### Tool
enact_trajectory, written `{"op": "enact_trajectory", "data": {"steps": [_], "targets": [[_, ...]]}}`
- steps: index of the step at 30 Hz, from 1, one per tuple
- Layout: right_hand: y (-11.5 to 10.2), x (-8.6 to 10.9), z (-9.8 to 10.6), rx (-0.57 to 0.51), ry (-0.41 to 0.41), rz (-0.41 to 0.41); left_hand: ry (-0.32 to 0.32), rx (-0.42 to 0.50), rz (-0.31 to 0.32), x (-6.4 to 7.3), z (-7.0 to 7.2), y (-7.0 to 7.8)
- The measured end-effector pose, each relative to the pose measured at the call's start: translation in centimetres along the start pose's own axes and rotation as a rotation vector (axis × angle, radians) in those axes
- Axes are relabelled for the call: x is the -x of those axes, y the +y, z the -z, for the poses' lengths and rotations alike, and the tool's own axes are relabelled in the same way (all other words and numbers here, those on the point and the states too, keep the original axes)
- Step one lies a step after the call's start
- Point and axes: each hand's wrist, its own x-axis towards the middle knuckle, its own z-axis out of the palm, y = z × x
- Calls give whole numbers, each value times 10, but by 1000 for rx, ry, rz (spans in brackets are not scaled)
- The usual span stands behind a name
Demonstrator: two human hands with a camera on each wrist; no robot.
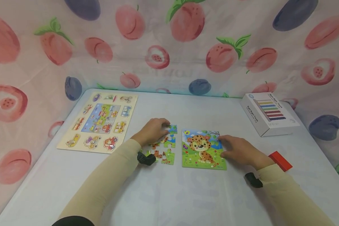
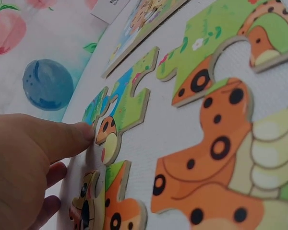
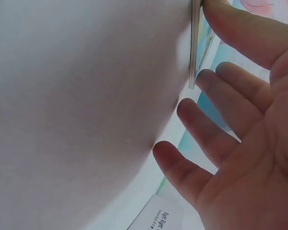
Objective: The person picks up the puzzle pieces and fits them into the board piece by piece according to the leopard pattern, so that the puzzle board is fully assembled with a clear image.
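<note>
Loose jigsaw puzzle pieces (image 1: 168,158) with green grass and orange, black-spotted shapes lie flat on the white table. My left hand (image 1: 153,130) is over their far side, pinching a blue-and-green puzzle piece (image 1: 173,128) at its edge; in the left wrist view a fingertip (image 2: 86,130) meets that piece, while other fingertips are partly hidden. To the right lies a square leopard picture board (image 1: 203,150). Beside its right edge rests my right hand (image 1: 240,150), thumb and finger touching the edge. The right wrist view shows its other fingers (image 3: 201,124) loosely extended.
A wooden vehicle puzzle board (image 1: 101,122) lies at the back left. At the back right stands a white box (image 1: 271,114) with coloured bars printed on it. A red block (image 1: 280,161) sits by my right wrist. Fruit-patterned cloth (image 1: 158,40) hangs behind the table.
</note>
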Motion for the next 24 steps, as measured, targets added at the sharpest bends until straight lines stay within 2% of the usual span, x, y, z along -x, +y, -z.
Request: {"op": "enact_trajectory", "data": {"steps": [8, 24], "targets": [[-1, 2, -1, 0, 9, -27, 4, -2, -3, -1, -1, 1], [-2, 8, -1, 9, 27, 11, 8, -12, -19, 2, -1, 1]]}}
